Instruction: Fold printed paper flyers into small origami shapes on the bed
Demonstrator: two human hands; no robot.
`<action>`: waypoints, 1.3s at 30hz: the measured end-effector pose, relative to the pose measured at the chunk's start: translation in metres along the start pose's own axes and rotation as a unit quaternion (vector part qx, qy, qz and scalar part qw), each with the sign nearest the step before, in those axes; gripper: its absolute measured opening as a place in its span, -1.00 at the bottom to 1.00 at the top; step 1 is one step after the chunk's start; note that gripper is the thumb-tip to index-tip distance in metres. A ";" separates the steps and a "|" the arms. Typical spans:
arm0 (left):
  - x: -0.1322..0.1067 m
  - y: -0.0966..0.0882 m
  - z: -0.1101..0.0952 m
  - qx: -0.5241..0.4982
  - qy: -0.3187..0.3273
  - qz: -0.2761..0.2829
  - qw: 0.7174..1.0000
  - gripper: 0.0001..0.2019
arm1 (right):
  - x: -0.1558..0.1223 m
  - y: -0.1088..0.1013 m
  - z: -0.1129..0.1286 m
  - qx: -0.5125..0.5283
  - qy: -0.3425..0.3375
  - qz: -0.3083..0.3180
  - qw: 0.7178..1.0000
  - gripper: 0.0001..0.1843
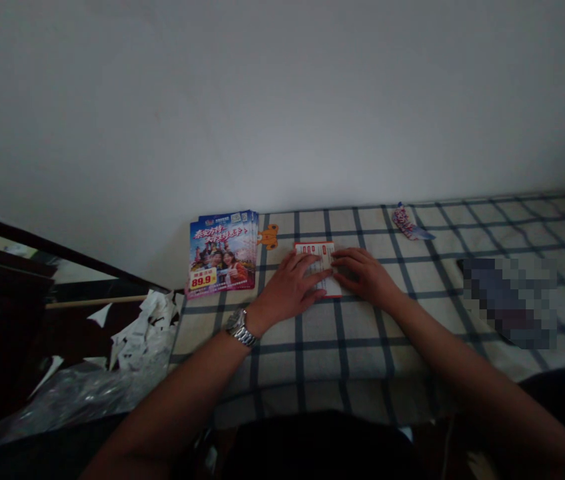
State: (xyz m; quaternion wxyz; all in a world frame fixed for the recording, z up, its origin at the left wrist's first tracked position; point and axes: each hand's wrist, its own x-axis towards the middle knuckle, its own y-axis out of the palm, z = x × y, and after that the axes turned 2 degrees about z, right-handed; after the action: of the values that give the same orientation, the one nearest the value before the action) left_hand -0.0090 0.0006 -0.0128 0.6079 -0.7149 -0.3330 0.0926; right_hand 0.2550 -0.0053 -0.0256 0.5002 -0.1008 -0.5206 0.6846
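Observation:
On the checked cloth (282,360) in front of me lies a leaflet (331,288), white with red edges and red marks near its top. My left hand (292,283), with a metal watch on its wrist, rests spread over the leaflet's left and middle part. From the right side, my right hand (365,273) touches the leaflet's right edge, its fingers stretched out and slightly bent. Both hands cover much of the print. Left of them sits a stack of colourful flyers (222,257) with "89.9" on the top one.
A crumpled piece of coloured paper (407,223) lies near the wall (282,107). At the right is a dark, pixelated object (507,303). Torn white paper (145,330) and clear plastic (87,393) lie beyond the cloth's left edge.

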 end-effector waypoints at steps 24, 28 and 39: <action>0.001 -0.014 0.001 -0.065 0.019 0.004 0.998 -0.79 | 0.000 -0.006 0.005 0.041 -0.003 -0.003 0.999 -0.79; 0.002 -0.011 0.003 -0.074 0.016 -0.012 0.997 -0.79 | -0.002 -0.012 0.006 0.074 -0.019 0.009 0.997 -0.74; 0.003 -0.012 0.004 -0.093 0.012 -0.013 0.995 -0.82 | -0.003 -0.010 -0.003 0.086 -0.074 0.037 0.993 -0.89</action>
State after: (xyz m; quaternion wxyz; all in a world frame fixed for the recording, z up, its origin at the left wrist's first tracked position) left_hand -0.0130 0.0065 -0.0020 0.5437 -0.7652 -0.3418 0.0448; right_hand 0.2641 -0.0059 -0.0204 0.4412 -0.0256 -0.4911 0.7507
